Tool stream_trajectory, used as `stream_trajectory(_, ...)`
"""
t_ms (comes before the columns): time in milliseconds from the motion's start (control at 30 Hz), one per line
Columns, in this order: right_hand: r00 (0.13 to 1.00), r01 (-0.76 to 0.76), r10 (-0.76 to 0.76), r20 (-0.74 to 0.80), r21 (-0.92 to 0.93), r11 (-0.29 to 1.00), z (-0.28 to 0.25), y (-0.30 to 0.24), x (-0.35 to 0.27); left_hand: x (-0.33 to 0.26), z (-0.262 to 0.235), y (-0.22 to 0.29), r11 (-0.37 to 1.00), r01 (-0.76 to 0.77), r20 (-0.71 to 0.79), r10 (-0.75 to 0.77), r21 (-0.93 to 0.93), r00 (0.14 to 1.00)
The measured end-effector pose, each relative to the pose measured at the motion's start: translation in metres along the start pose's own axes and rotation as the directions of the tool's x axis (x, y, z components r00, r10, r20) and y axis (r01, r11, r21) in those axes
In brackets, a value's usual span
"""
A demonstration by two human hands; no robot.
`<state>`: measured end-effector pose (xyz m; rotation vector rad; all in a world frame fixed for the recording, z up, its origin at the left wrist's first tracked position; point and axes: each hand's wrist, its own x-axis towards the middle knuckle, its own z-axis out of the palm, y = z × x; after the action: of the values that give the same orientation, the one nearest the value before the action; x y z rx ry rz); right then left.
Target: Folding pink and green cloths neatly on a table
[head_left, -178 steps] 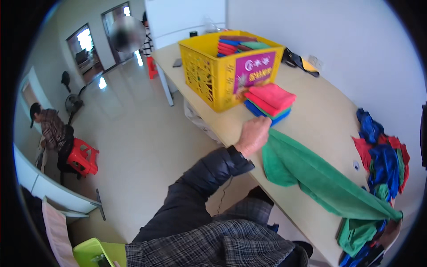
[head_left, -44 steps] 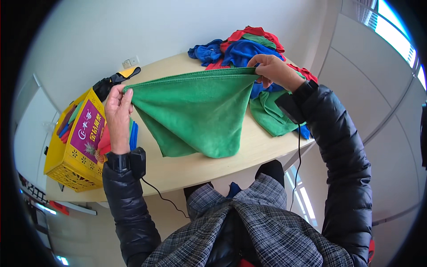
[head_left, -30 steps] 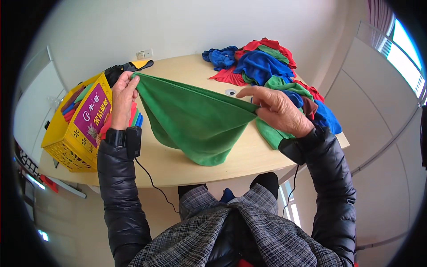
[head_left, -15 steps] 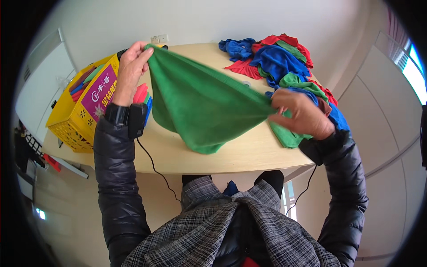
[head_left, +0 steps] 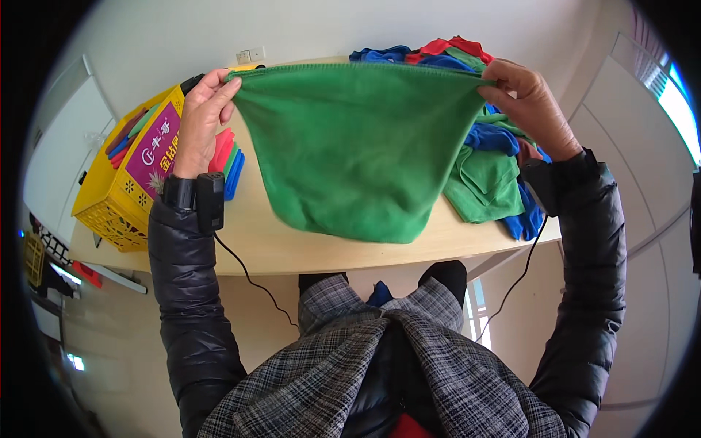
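Note:
A green cloth (head_left: 358, 146) hangs spread between my hands above the table, its stitched upper edge pulled nearly straight. My left hand (head_left: 206, 117) pinches the upper left corner between thumb and fingers. At the upper right corner, my right hand (head_left: 531, 106) is closed on the same edge. The cloth's lower part droops toward the near side of the table; whether it touches the top I cannot tell. Part of the table behind it is hidden.
A heap of crumpled blue, red and green cloths (head_left: 485, 182) lies at the table's right. Folded cloths (head_left: 232, 164) in red, green and blue stand by my left wrist. A yellow basket (head_left: 109, 197) holding folded cloths sits left on the wooden table (head_left: 328, 257).
My right hand has moved up and to the right, away from me, stretching the cloth's upper edge. The cloth now hangs wide rather than slanting. My left hand has barely shifted.

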<state>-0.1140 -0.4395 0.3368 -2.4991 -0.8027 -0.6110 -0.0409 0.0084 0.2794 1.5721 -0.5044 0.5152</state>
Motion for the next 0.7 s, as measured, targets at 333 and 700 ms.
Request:
stream_trajectory(333,0.998,0.022,-0.015,-0.062,0.101,0.995,-0.007,-0.005,0.001,-0.006,-0.012,0.007,0.988,0.087,0.130,-0.070,-0.127,0.989)
stream_trajectory(700,0.995,-0.099,0.090,0.042,0.365,0.926,0.021,-0.010,0.033,-0.012,-0.048,-0.009,0.985,0.128,0.159,-0.108,-0.118,0.981)
